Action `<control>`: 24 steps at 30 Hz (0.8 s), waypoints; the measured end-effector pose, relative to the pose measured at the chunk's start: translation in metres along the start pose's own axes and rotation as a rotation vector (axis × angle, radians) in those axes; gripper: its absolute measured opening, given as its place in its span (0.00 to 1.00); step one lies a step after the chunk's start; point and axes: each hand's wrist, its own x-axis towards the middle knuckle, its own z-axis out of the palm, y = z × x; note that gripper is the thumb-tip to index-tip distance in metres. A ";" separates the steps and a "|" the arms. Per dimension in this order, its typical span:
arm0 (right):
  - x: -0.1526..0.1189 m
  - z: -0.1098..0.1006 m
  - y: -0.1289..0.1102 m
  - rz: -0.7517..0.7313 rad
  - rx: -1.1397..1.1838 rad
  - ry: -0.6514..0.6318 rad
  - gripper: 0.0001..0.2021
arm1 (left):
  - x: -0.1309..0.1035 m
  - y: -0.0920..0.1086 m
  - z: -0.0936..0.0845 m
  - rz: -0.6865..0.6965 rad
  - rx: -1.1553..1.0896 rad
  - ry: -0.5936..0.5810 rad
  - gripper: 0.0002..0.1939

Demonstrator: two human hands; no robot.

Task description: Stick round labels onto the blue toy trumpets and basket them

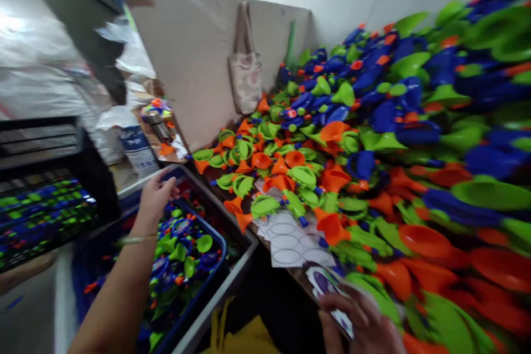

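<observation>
My left hand (156,196) is over the far end of a blue-rimmed bin (219,254); its fingers are apart and no object shows in them. Below it, the bin holds many small blue and green plastic toys (178,246) with orange tips and flared ends. At the table's near edge, my right hand (360,315) has its fingers closed on a sticker sheet (326,282) with purple printing, partly hidden by the fingers. A white sheet (286,238) with oval outlines lies just beyond it, beside green toys with orange horn-shaped ends (332,227).
A large heap of blue and green toys (373,77) covers the table's right and back. A cloth bag (245,80) hangs on a board (186,55). At left are a black crate (95,177) and a blue-and-white sack (139,149). Another person's arm (29,271) shows at the left edge.
</observation>
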 end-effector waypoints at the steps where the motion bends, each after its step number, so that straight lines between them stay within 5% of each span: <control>1: -0.003 0.001 -0.007 -0.010 -0.033 0.039 0.41 | -0.016 0.003 0.012 0.026 -0.018 -0.088 0.28; 7: 0.003 -0.018 -0.027 -0.105 -0.272 0.314 0.43 | -0.134 0.032 0.101 0.310 -0.064 -0.731 0.24; 12: 0.025 -0.105 -0.002 -0.056 -0.693 0.518 0.51 | -0.217 0.063 0.161 0.854 -0.108 -1.028 0.11; 17: 0.078 -0.174 0.043 -0.119 -0.828 0.488 0.52 | -0.265 0.058 0.180 1.035 -0.154 -1.264 0.12; 21: 0.139 -0.183 0.090 -0.221 -0.881 0.243 0.48 | -0.287 0.050 0.180 0.986 -0.163 -1.366 0.13; 24: 0.178 -0.176 0.122 -0.139 -0.936 0.106 0.42 | -0.292 0.054 0.178 0.953 -0.205 -1.330 0.12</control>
